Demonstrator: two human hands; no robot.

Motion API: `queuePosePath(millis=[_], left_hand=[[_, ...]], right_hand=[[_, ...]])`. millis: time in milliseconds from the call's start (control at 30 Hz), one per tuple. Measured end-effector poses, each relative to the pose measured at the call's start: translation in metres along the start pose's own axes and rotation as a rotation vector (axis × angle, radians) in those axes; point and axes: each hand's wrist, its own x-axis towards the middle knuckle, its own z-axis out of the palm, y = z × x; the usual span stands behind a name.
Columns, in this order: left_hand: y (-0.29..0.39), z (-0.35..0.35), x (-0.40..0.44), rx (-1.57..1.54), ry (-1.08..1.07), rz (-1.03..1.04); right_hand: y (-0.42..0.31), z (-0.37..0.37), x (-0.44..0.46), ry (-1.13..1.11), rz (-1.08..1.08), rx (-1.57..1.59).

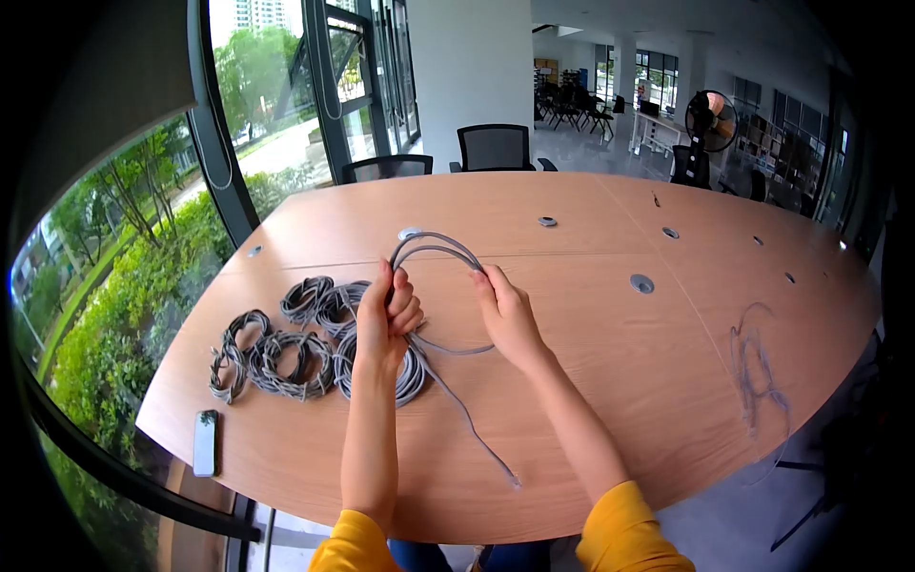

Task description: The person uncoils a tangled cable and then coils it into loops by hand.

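Observation:
A grey network cable (440, 236) arches in two loops between my hands, above the table. My left hand (391, 310) is closed in a fist around one side of the loops. On the other side, my right hand (510, 319) pinches the strands between thumb and fingers. One free end of the cable trails down to a clear plug (516, 482) lying on the wood. Several tied grey cable coils (295, 364) lie beside and behind my left forearm, which partly hides some of them.
The wooden table (591, 410) has round cable grommets (641, 284). A phone (205, 443) lies near its left edge. A loose, tangled cable (753, 377) lies at the right edge, hanging partly over. Black chairs (494, 148) and a fan (710, 124) stand beyond the table.

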Motion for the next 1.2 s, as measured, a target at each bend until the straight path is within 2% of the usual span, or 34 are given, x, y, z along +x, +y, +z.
queuePosePath(millis=[133, 200, 267, 300, 367, 500, 533, 633, 700, 767, 933, 1033, 1200], left_hand=[[-0.001, 0.007, -0.003, -0.008, -0.062, -0.056], [-0.006, 0.01, -0.004, -0.024, -0.095, -0.084], [-0.008, 0.012, -0.003, 0.039, -0.11, -0.092], [-0.007, 0.011, -0.004, 0.029, -0.126, -0.107], [-0.003, 0.009, -0.003, 0.014, -0.138, -0.133], [0.004, -0.001, -0.005, -0.042, -0.165, -0.222], [0.006, -0.004, -0.006, -0.043, -0.162, -0.224], [0.008, -0.017, -0.002, -0.327, -0.368, -0.321], [0.01, -0.015, -0.004, -0.33, -0.406, -0.352], [0.011, -0.013, -0.005, -0.325, -0.49, -0.395], [0.005, -0.016, 0.001, -0.214, -0.404, -0.373], [-0.001, -0.022, 0.006, -0.198, -0.35, -0.38], [-0.001, -0.014, 0.002, -0.278, -0.431, -0.423]], right_hand=[[0.008, -0.015, 0.019, 0.016, -0.195, -0.02], [0.009, -0.018, 0.025, 0.013, -0.146, -0.077], [0.016, -0.011, 0.028, 0.161, -0.216, -0.052], [0.018, -0.009, 0.026, 0.168, -0.22, -0.057], [0.017, -0.002, 0.014, 0.185, -0.088, -0.013], [0.018, 0.017, 0.0, 0.264, -0.029, 0.108], [0.016, 0.018, -0.001, 0.251, 0.045, 0.13], [0.006, 0.012, -0.001, 0.195, 0.131, 0.17], [-0.012, -0.001, -0.003, 0.086, 0.226, 0.241], [-0.014, -0.009, -0.001, 0.065, 0.224, 0.271], [-0.015, -0.022, 0.0, 0.004, 0.24, 0.431], [-0.017, -0.021, -0.001, 0.013, 0.297, 0.411], [-0.022, -0.024, -0.002, 0.032, 0.358, 0.359]])
